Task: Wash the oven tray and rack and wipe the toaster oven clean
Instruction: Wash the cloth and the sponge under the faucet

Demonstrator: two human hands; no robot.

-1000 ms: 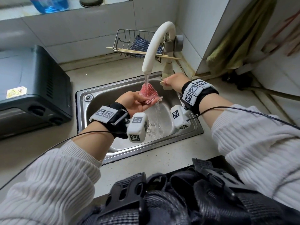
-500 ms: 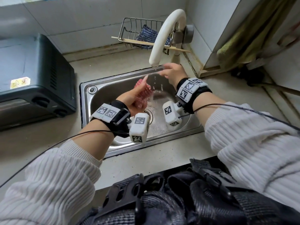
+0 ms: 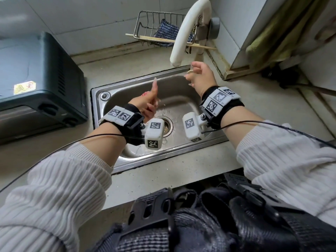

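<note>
We see our left hand (image 3: pixel 145 104) over the steel sink (image 3: pixel 183 99), fingers curled around a barely visible pink scrubber (image 3: pixel 145 94), thumb up. Our right hand (image 3: pixel 200 77), fingers loosely spread and empty, hovers under the white faucet (image 3: pixel 183 33). The black toaster oven (image 3: pixel 40 77) sits on the counter (image 3: pixel 163 179) at left.

Black toaster oven (image 3: pixel 36 88) on counter, left of sink; door shut

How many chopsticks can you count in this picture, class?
2. Both chopsticks lie side by side across the wire rack behind the sink, passing behind the white faucet. More may be hidden by the blue cloth.
</note>
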